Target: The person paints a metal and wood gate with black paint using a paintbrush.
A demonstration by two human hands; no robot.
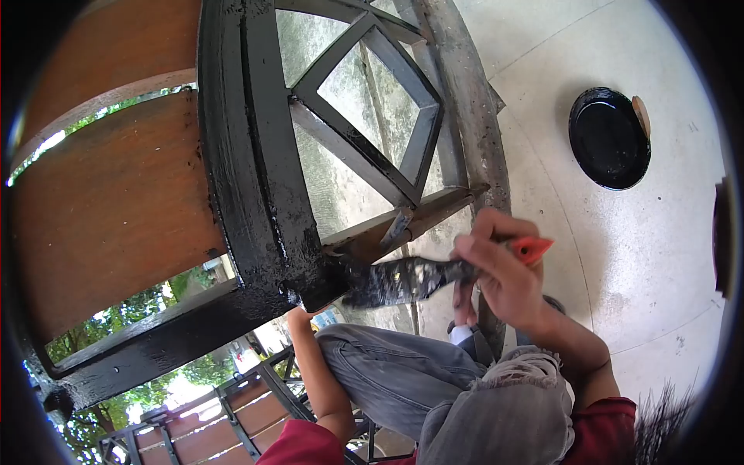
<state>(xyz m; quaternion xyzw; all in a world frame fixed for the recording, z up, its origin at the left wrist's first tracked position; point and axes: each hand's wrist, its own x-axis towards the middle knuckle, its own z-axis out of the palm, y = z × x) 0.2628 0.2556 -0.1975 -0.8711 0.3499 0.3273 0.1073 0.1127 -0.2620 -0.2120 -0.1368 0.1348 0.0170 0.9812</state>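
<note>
My right hand is closed around the red handle of a paintbrush. The brush is coated in black paint, and its bristle end reaches left to the lower corner of a black metal bench frame, seemingly touching it. Wet paint glistens on that corner. My left hand grips the underside of the same corner, most of its fingers hidden behind the metal. Brown wooden slats run between the frame's bars. Right of them, a diamond-shaped metal piece shows black paint on its bars.
On the pale floor at the right stands a round black pan of paint, with a wooden piece at its rim. My bent knees in grey jeans are below the frame. Another slatted bench and trees show behind.
</note>
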